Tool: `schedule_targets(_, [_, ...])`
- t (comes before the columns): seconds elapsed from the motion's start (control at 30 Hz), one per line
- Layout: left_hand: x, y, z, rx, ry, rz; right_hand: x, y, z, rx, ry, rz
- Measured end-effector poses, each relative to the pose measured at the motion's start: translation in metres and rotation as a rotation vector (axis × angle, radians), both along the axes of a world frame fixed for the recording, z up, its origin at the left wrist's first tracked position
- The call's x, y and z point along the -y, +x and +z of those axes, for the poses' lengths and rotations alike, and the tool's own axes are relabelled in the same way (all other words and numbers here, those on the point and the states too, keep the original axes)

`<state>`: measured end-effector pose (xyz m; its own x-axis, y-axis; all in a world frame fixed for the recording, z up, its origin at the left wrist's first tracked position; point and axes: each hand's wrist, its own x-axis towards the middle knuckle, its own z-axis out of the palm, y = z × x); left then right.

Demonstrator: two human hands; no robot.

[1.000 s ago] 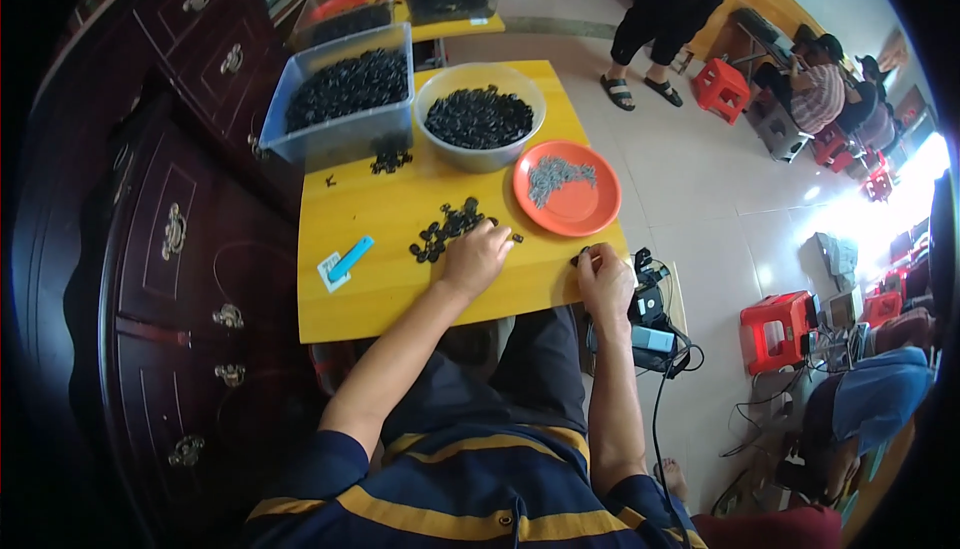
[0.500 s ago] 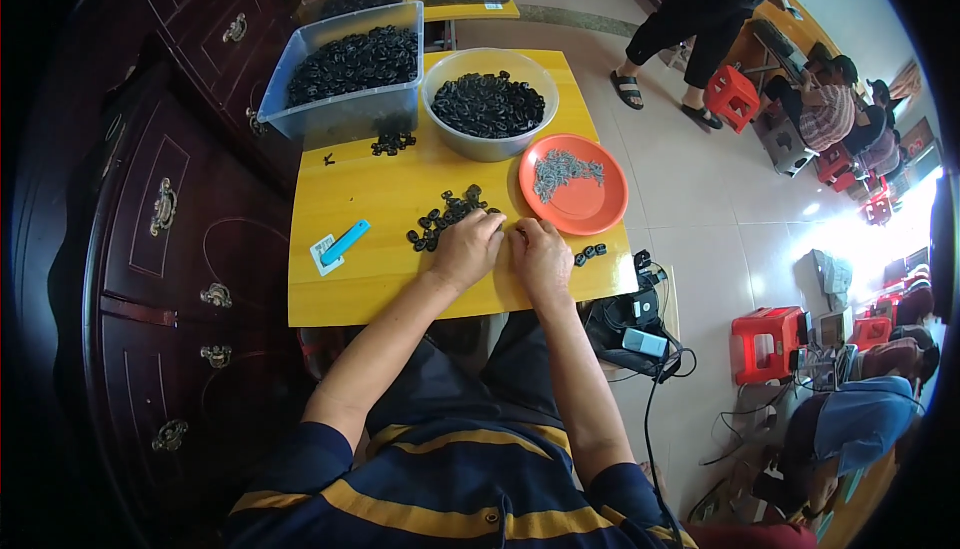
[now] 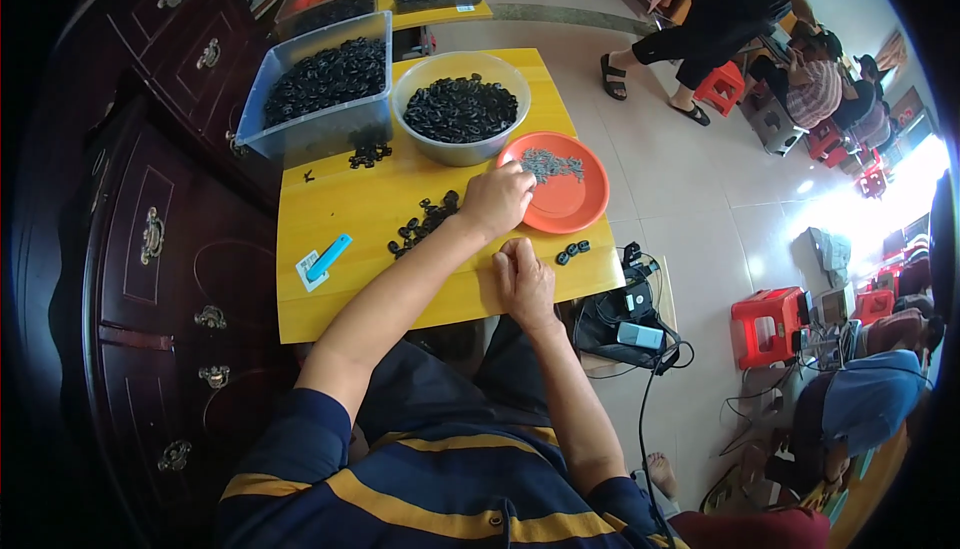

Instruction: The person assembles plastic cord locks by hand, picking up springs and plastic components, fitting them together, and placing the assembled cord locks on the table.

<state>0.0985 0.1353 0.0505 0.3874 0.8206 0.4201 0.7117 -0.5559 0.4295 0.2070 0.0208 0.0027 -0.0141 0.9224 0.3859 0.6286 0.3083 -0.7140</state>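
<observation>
My left hand reaches over the left rim of the orange-red plate. Its bent fingers are closed beside a heap of small grey metal pieces; whatever they pinch is hidden. Close to the table's front edge, my right hand has its fingers curled together, and I cannot make out what is in them. Loose black oval plastic parts lie by my left forearm. A short row of similar black parts sits to the right of my right hand, below the plate.
A clear tub and a round translucent bowl, both full of black parts, stand at the back of the yellow table. A light-blue tool lies at left. Dark drawers border the left side; cables hang at right.
My left hand has left my right hand and moved up and right to the plate. My right hand has dropped slightly toward the front edge. The standing person in black has shifted.
</observation>
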Motion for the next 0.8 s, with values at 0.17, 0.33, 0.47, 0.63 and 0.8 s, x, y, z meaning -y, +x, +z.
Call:
schedule_targets(0.17, [-0.033, 0.025, -0.013, -0.157, -0.019, 0.013, 0.000, -0.001, 0.002, -0.245, -0.017, 0.020])
schedule_targets(0.33, [-0.035, 0.028, -0.025, -0.223, -0.009, -0.111, 0.001, 0.001, 0.001, -0.214, 0.003, 0.006])
schedule_targets(0.47, [-0.035, 0.026, -0.024, -0.098, 0.047, -0.094, 0.001, 0.001, 0.006, -0.207, 0.066, 0.001])
schedule_targets(0.63, [-0.039, 0.029, -0.015, -0.278, -0.055, -0.166, -0.001, 0.000, 0.003, -0.180, 0.092, 0.003])
schedule_targets(0.8, [-0.044, 0.028, -0.011, -0.339, -0.053, -0.166, 0.001, 0.000, 0.004, -0.224, 0.059, 0.022])
